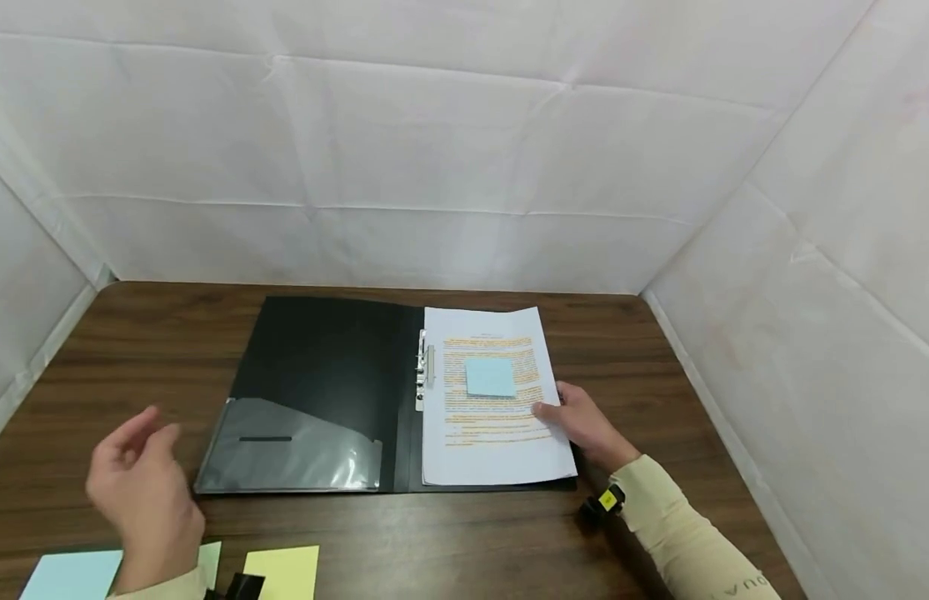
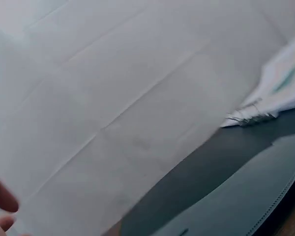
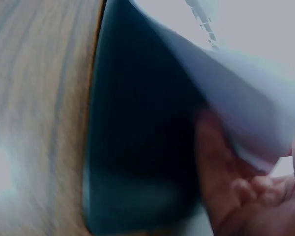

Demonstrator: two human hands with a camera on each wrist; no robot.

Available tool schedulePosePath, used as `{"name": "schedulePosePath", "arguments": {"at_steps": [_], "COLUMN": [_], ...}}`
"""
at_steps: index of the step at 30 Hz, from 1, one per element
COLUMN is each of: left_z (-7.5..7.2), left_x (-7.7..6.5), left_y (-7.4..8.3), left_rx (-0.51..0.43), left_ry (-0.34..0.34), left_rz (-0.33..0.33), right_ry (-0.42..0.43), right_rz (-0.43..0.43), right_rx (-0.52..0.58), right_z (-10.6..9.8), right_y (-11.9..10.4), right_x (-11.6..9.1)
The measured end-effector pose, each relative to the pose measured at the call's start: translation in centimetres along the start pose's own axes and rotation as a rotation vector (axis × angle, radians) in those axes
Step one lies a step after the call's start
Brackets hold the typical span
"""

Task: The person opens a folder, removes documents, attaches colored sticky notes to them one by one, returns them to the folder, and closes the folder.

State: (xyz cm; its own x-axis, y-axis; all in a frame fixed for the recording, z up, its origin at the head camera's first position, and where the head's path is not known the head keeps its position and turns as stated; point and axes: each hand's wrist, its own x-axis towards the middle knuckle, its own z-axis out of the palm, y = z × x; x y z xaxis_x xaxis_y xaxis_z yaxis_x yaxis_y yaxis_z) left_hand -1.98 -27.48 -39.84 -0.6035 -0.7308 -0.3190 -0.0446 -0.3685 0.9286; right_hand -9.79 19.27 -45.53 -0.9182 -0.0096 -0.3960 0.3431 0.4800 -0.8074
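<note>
A black ring binder (image 1: 325,350) lies spread on the wooden table, with a clear pocket (image 1: 307,454) on its left cover. Over its right side sits a stack of printed paper (image 1: 501,462), many lines marked in orange. On the top sheet is a light blue sticky note (image 1: 490,377). My right hand (image 1: 584,421) grips the stack's right edge, thumb on top and fingers beneath; in the right wrist view the paper (image 3: 236,88) bends up off the binder's cover (image 3: 137,123). My left hand (image 1: 145,492) hovers left of the binder, fingers loosely bent and holding nothing.
Along the near table edge lie a light blue pad (image 1: 74,575), a green pad (image 1: 209,560) partly hidden by my left wrist, and a yellow pad (image 1: 292,571). The binder's metal ring clip (image 1: 421,375) runs along the paper's left edge. White sheeting (image 1: 404,150) encloses the table.
</note>
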Motion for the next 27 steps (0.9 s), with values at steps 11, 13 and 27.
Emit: {"name": "schedulePosePath", "arguments": {"at_steps": [11, 13, 27], "left_z": [8.8, 11.1, 19.6], "left_x": [0.1, 0.4, 0.4], "left_y": [-3.5, -3.9, -8.0], "left_rx": [0.835, 0.936, 1.194], "left_ry": [-0.767, -0.889, -1.185], "left_rz": [0.267, 0.302, 0.411], "right_ry": [0.150, 0.065, -0.108], "right_rz": [-0.246, -0.275, -0.380], "right_rx": [-0.637, -0.695, -0.755], "right_z": [0.5, 1.1, 2.5], "right_y": [-0.3, -0.1, 0.7], "right_x": [-2.2, -2.3, -2.4]}}
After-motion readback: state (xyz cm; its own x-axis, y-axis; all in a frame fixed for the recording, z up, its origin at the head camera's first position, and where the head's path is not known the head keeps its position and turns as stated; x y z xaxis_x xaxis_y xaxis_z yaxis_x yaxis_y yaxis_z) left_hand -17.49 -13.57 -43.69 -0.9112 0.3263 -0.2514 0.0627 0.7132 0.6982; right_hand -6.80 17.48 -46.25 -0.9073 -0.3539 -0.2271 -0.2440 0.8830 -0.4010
